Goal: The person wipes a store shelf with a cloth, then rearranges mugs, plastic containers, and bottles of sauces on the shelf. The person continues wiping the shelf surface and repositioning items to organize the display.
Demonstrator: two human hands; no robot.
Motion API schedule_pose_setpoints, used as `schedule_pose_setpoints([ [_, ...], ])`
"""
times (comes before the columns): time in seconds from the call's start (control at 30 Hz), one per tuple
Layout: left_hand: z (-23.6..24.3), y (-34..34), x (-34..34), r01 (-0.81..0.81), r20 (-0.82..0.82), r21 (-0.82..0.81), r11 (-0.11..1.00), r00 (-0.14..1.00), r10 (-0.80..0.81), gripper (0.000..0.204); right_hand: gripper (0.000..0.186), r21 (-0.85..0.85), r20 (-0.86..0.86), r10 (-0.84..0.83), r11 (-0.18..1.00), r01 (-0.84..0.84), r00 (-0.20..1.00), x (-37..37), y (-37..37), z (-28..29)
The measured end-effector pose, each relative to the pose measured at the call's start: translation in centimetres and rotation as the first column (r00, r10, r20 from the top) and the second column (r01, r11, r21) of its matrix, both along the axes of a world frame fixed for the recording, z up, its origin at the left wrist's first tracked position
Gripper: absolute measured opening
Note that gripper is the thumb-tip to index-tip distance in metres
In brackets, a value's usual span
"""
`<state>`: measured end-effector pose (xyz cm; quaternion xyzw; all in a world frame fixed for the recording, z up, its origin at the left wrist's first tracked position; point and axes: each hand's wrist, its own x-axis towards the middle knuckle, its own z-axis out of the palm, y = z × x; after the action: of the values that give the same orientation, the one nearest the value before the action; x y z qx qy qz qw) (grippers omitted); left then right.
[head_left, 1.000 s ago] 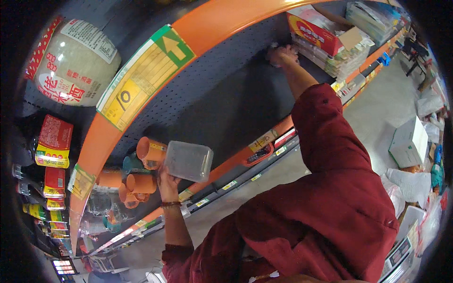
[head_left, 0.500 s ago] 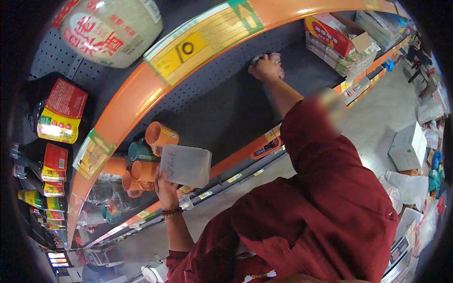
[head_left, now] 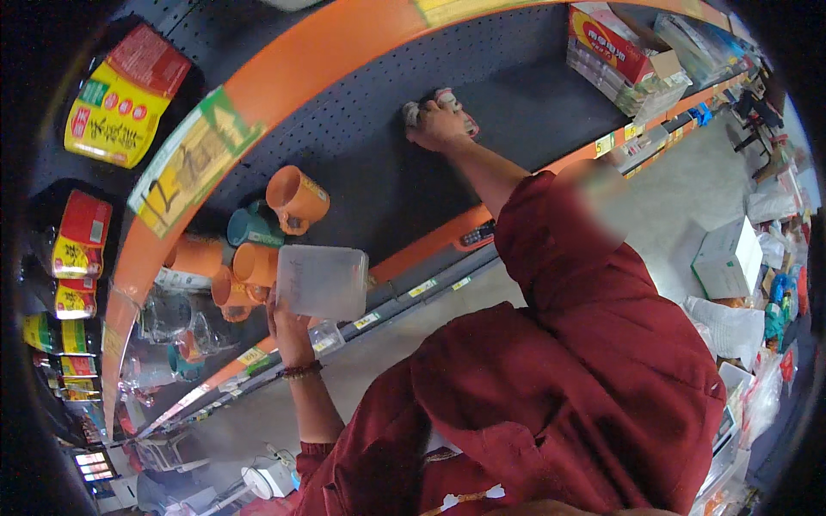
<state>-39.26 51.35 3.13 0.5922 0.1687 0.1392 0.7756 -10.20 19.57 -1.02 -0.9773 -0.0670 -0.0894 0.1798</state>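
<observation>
cloth (head_left: 471,125) sits bunched in the grasp of the right hand (head_left: 439,129) on the dark shelf (head_left: 533,112). the left hand (head_left: 292,339) clutches a translucent plastic box (head_left: 323,284) beside orange mugs (head_left: 255,261).

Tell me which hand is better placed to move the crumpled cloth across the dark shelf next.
Probably the right hand: it holds the crumpled cloth over the dark shelf, while the left hand holds a translucent plastic container.

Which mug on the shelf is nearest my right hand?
The orange mug farthest right in the picture; the teal mug and other orange mugs stand farther left, farther from your right hand.
</observation>
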Motion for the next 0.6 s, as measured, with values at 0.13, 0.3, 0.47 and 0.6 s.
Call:
schedule_pose_setpoints([
  [0.13,0.1,0.6,-0.9,-0.012,0.014,0.195,0.981,1.000,0.009,0.046,0.055,-0.018,0.064,0.130,0.991,-0.129,0.989,-2.5,2.0,-0.4],
  [0.3,0.5,0.0,-1.2,0.007,0.026,0.031,1.000,1.000,-0.007,0.045,0.053,-0.079,-0.008,0.199,0.977,-0.199,0.980,-7.5,4.2,0.7],
  [0.47,0.5,-1.5,-0.4,0.042,0.074,0.041,0.998,0.996,-0.045,0.047,0.048,0.107,0.157,0.341,0.927,-0.359,0.927,-9.7,2.5,-1.9],
  [0.6,0.4,-2.1,-0.4,-0.009,0.066,0.030,1.000,0.998,0.007,0.052,0.055,0.152,0.199,0.171,0.967,-0.203,0.965,-7.3,-7.0,1.8],
])
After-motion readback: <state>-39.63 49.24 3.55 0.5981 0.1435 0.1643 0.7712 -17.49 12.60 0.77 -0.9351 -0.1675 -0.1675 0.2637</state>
